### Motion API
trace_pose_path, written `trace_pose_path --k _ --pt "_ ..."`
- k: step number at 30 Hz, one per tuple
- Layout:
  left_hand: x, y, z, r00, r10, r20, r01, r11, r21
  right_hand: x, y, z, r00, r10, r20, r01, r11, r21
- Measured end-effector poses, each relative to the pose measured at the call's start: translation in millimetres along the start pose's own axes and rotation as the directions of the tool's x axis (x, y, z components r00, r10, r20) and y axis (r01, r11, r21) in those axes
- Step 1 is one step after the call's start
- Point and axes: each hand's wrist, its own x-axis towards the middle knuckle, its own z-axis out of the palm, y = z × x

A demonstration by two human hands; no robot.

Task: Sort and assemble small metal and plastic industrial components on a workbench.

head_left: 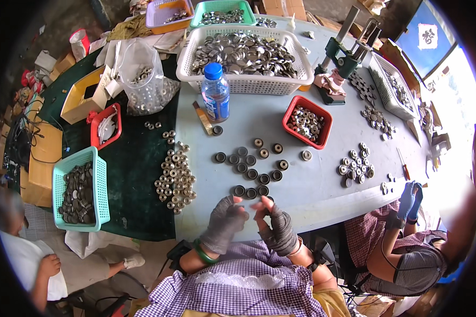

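Observation:
My left hand (226,224), in a dark fingerless wrap, is curled at the table's near edge, thumb and finger pressed together. Close on its right, my right hand (276,227), wrapped the same way, has its fingers bent inward toward the left. What the fingers hold, if anything, is too small and blurred to make out. Just beyond the fingertips stand several round dark caps (250,193), hollow side up. Further dark caps (241,168) form a loose group behind them, some with a pale metal piece in the centre (283,164).
Silvery metal parts (175,174) cover the dark cloth at left. A blue-capped bottle (216,98), a red bin (307,122) and a white basket of discs (246,82) stand farther back. A green hand press (339,74) and finished-looking pieces (356,165) lie right. A blue-gloved co-worker (410,201) sits at right.

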Motion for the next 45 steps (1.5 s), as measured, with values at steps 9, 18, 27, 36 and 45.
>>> trace_pose_path --k 9,18,27,36,45 --pt "8.6 -15.7 -5.8 0.999 -0.015 -0.036 0.020 0.992 0.126 -2.0 -4.9 -9.1 0.944 0.215 0.251 -0.126 0.936 -0.327" --pt "12.8 -28.7 -10.1 0.996 0.042 0.077 -0.066 0.938 0.342 11.7 12.7 -8.3 0.912 0.076 0.404 0.087 0.925 -0.370" --pt "23.4 -55.8 -40.0 0.954 0.290 0.078 -0.290 0.822 0.491 39.7 91.5 -61.1 0.956 0.276 0.100 -0.187 0.834 -0.520" --pt "19.5 -53.8 -37.4 0.912 0.381 0.149 -0.379 0.652 0.657 56.2 99.7 -52.4 0.912 0.376 0.165 -0.223 0.791 -0.570" --pt "22.1 -65.4 -43.2 0.889 0.439 0.130 -0.404 0.617 0.676 68.0 93.2 -49.9 0.846 0.412 0.337 -0.044 0.686 -0.726"
